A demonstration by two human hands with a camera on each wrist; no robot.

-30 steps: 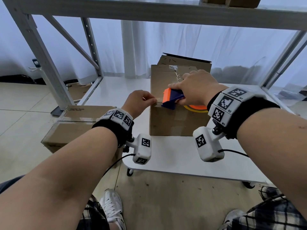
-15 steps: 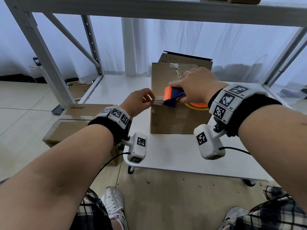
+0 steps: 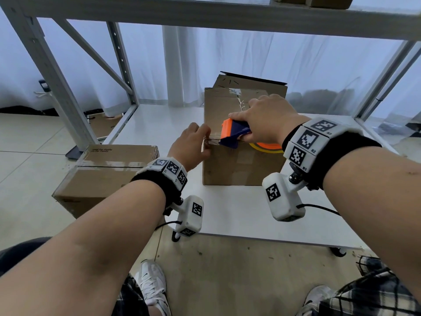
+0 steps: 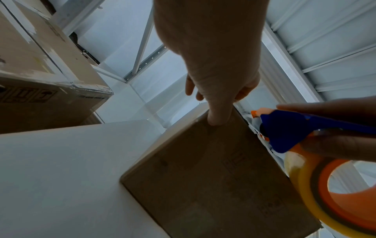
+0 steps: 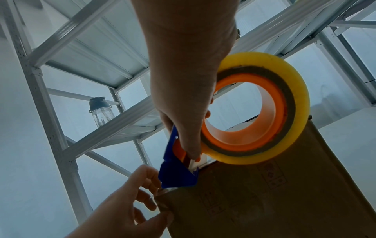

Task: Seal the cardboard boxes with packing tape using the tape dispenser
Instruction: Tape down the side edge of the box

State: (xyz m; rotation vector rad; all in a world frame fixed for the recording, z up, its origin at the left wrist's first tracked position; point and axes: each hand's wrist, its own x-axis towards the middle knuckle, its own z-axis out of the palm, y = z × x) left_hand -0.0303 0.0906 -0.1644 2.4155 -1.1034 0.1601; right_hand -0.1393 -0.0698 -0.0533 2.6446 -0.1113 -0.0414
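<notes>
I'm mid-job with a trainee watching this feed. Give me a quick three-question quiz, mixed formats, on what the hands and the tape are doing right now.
1. True or false: the right hand holds the tape dispenser at the near top edge of the upright cardboard box.
2. Multiple choice: the left hand is
A. lifting the taped box on the left
B. holding the tape end at the upright box's near left corner
C. resting flat on the white table
3. Fill in: the tape roll on the dispenser has a yellowish rim and an ______ core.

Key: 1 true; 2 B; 3 orange.
</notes>
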